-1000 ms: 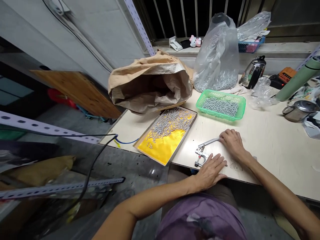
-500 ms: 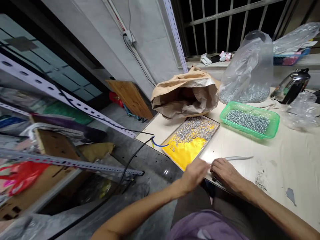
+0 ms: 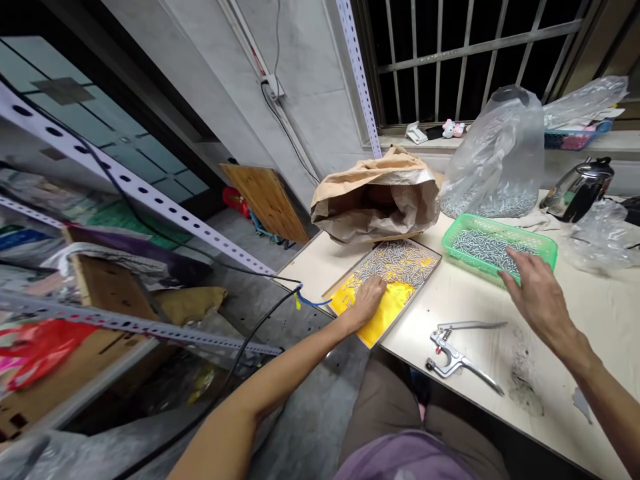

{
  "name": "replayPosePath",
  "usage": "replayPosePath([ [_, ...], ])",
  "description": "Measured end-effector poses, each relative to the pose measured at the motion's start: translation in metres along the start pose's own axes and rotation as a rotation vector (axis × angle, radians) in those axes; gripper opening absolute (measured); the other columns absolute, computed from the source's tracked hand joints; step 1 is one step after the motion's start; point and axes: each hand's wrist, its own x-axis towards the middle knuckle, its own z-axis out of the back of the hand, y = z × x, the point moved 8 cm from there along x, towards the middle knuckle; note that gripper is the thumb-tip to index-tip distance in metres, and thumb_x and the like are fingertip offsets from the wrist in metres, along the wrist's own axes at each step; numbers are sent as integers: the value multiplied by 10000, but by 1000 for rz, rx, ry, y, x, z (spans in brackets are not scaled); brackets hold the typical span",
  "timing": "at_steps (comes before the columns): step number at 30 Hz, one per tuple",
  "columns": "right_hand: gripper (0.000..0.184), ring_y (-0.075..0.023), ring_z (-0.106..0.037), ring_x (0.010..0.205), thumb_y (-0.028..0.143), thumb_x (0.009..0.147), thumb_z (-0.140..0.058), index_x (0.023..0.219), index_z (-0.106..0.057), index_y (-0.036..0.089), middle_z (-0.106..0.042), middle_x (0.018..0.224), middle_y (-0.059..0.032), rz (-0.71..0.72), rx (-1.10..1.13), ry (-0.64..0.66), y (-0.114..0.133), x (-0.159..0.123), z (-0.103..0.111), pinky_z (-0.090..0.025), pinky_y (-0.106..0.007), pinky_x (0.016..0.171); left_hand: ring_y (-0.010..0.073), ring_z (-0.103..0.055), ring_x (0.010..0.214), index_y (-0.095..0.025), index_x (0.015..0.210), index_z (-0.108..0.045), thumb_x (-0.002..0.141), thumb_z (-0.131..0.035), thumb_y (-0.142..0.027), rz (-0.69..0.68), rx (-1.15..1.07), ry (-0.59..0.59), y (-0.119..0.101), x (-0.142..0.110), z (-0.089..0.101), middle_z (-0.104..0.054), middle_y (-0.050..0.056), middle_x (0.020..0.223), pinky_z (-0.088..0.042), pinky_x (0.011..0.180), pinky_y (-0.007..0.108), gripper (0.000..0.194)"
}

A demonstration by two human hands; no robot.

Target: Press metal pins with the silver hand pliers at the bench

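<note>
Closest to the person's lap [image 3: 390,393], a silver squeeze tool [image 3: 473,368] lies by itself on the pale table [image 3: 420,327], its two handles pointing right. It is between the two arms and touches neither hand. The left arm stretches forward from the lower left, and the left hand [image 3: 367,303] is palm down with its fingers bent in close. It rests over a flat tray [image 3: 383,323] with a yellow bottom, at the near edge of a heap of little metal pins [image 3: 397,257]. I cannot tell if any pins are inside its fingers. The right arm comes in from the right side. The right hand [image 3: 543,297] is spread wide, thumb well away from the fingers, over the near side of a green basket [image 3: 467,262] full of more pins. Its fingertips are just by those pins, but I cannot tell if they touch. Behind the tray sits a big brown paper bag [image 3: 370,170], and a clear bag [image 3: 493,157] stands behind the basket, near a shiny kettle [image 3: 583,190].
</note>
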Motion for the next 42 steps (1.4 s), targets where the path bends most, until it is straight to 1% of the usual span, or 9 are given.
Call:
replayPosePath([
  [4,359,-252,-585,959,377,938,-371,1152,-582,182,-625,1029,-118,64,170,139,33,-53,-15,-502,-409,806,230,-529,969,-127,966,-574,880,-416,-69,-87,107,66,-5,0,4,-591,124,1012,-443,760,317,189],
  [8,306,-210,-610,893,331,945,-370,1033,-626,189,-644,977,-98,35,290,282,55,-107,-27,-526,-353,766,224,-556,922,-118,856,-589,848,-431,-46,-62,42,60,-3,5,16,-614,126,929,-450,745,311,174],
  [11,300,-205,-603,851,296,950,-354,1002,-634,200,-644,939,-88,-20,287,365,56,-132,-32,-519,-351,734,179,-582,810,-133,763,-600,821,-483,-89,-15,-252,-61,-15,-1,32,-629,74,809,-455,734,281,138],
  [13,297,-201,-589,821,275,951,-350,1000,-633,201,-637,909,-84,-33,266,414,56,-142,-34,-506,-343,707,129,-576,668,-144,757,-616,799,-512,-132,23,-561,-23,-33,-12,29,-618,20,706,-458,653,235,113],
  [17,262,-198,-552,768,250,939,-389,1012,-632,185,-612,849,-78,-3,179,453,61,-151,-38,-462,-326,655,66,-485,440,-136,765,-640,758,-563,-220,167,-1068,388,-87,-44,-10,-554,-46,540,-405,457,171,113],
  [20,239,-193,-525,734,226,930,-411,976,-642,184,-587,803,-69,6,120,447,64,-152,-39,-427,-316,628,46,-429,381,-125,719,-633,725,-607,-254,299,-1180,564,-108,-58,-32,-508,-67,470,-354,397,152,132],
  [26,224,-190,-509,721,203,924,-425,974,-643,192,-567,781,-60,-15,99,429,65,-154,-39,-397,-310,620,34,-335,331,-124,671,-615,701,-646,-309,395,-1186,652,-114,-64,-48,-429,-89,392,-235,342,161,190],
  [32,229,-182,-504,721,205,930,-422,985,-643,181,-564,774,-57,-37,104,425,63,-159,-44,-381,-306,631,40,-348,316,-143,611,-550,702,-628,-274,432,-1191,709,-117,-71,-53,-433,-87,375,-225,334,162,177],
  [42,224,-199,-515,792,236,923,-437,1018,-634,187,-593,856,-77,-26,116,470,64,-161,-45,-400,-319,678,46,-396,305,-133,623,-570,697,-626,-251,406,-1104,803,-118,-75,-60,-457,-81,387,-268,340,156,150],
])
